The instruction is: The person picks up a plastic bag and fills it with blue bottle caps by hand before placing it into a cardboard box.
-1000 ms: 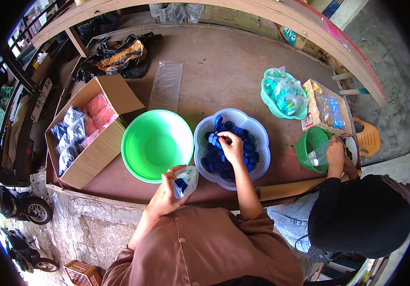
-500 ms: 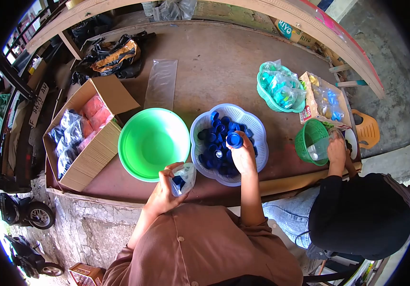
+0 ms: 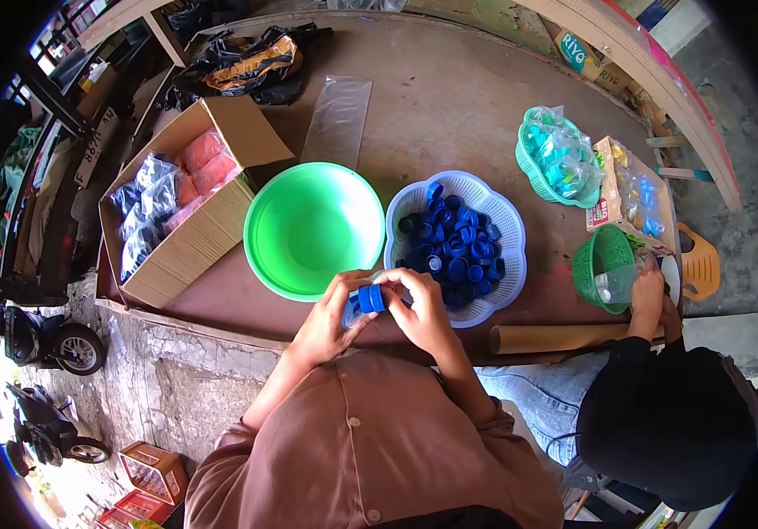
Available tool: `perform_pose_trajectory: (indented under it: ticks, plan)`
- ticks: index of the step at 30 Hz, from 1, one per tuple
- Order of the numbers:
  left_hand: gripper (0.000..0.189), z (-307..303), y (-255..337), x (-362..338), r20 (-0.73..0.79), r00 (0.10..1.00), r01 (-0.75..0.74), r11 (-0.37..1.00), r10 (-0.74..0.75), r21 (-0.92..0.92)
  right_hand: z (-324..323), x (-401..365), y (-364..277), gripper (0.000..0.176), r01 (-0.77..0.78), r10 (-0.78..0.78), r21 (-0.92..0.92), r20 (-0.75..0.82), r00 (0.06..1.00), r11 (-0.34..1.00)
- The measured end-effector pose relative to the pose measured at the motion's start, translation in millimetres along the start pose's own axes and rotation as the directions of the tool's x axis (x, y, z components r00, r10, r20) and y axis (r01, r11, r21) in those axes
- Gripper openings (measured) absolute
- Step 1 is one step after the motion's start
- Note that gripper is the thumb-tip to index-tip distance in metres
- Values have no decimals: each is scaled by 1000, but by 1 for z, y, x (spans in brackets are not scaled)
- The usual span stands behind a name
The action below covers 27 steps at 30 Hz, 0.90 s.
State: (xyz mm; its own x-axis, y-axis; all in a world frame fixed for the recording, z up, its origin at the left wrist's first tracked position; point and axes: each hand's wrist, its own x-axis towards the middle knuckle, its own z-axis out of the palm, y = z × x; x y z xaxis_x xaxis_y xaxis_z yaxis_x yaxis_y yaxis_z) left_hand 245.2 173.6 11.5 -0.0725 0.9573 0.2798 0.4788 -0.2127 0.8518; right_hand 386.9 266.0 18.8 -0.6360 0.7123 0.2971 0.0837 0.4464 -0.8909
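Observation:
My left hand (image 3: 324, 324) grips a small clear plastic bag (image 3: 352, 312) just below the green basin (image 3: 260, 231). Blue caps (image 3: 368, 299) sit at the bag's mouth, and the fingers of my right hand (image 3: 416, 309) are closed on them. To the right of the basin, a pale blue flower-shaped basket (image 3: 513, 231) holds many loose dark blue caps (image 3: 463, 247). The green basin has nothing in it.
An open cardboard box (image 3: 194, 244) with filled bags stands left. A flat plastic sheet (image 3: 337, 119) lies behind the basin. At right are a teal basket (image 3: 530, 169), a carton (image 3: 606, 189), a green basket (image 3: 583, 269) and a co-worker's hand (image 3: 648, 291).
My right hand has moved from the cap basket to the bag in my left hand, carrying blue caps. The view has shifted, so the table things appear farther right.

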Motion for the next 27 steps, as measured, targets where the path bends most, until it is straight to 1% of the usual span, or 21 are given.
perform_pose_trajectory:
  ticks: [2,5,6,7,8,9,10,11,12,13,14,16,17,19,20,22,24,26,27]
  plan:
    - [42,0,0,0,34,999,-14,1000,14,-14,-3,-1,-1,12,14,-14,0,2,1000,1000]
    - [42,2,-1,-1,30,999,-16,999,17,-34,-5,-1,-6,12,-8,8,-6,5,1000,1000]
    - [42,3,-1,0,32,999,-17,999,18,-35,-7,-1,-9,12,20,-18,-112,18,1000,994]
    - [43,3,0,1,15,998,-54,998,54,-29,-8,0,-11,12,48,-42,-215,33,999,975]
    - [43,3,0,1,-1,996,-91,996,91,-22,-8,-1,-10,12,48,-42,-215,32,999,975]
    - [43,3,0,1,0,996,-91,996,91,-22,-7,-1,-8,12,-4,8,-122,27,1000,993]
    - [43,2,1,2,9,998,-57,998,57,-29,-7,-2,-5,12,-57,58,-28,27,998,998]
    - [42,1,1,2,18,1000,-24,999,24,-36,-5,-6,1,13,-162,161,214,25,987,963]
    - [42,0,0,2,17,1000,-23,999,24,-35,-5,-8,5,15,-254,259,442,50,965,860]
    - [42,0,0,1,11,999,-39,999,39,-36,-9,-10,7,17,-256,260,614,86,962,746]
    - [41,0,-1,1,7,998,-54,998,55,-36,-12,-9,9,17,-243,247,662,90,965,709]
    - [41,0,-1,0,9,999,-52,998,52,-35,-20,-9,8,17,-364,341,666,171,924,651]
    - [41,0,-1,1,9,999,-52,998,52,-32,-21,-9,8,17,-363,342,665,169,925,653]
    - [42,0,1,2,3,998,-63,998,63,-31,-20,-9,10,18,-333,287,789,207,935,517]
    - [42,0,2,2,-3,998,-70,997,70,-27,-19,-9,9,18,-334,288,788,208,935,516]
    - [42,0,0,1,-1,997,-73,997,73,-28,-17,-9,8,15,-328,287,701,181,941,633]
    - [42,1,-2,0,0,997,-78,997,78,-28,-13,-8,8,16,-252,113,701,238,965,668]
    - [45,2,-5,-1,-12,996,-88,996,88,-9,-11,-10,-2,11,-306,123,566,338,933,765]
    - [45,3,-7,-2,-11,996,-89,996,88,-9,-11,-7,-5,9,-235,78,406,367,927,883]
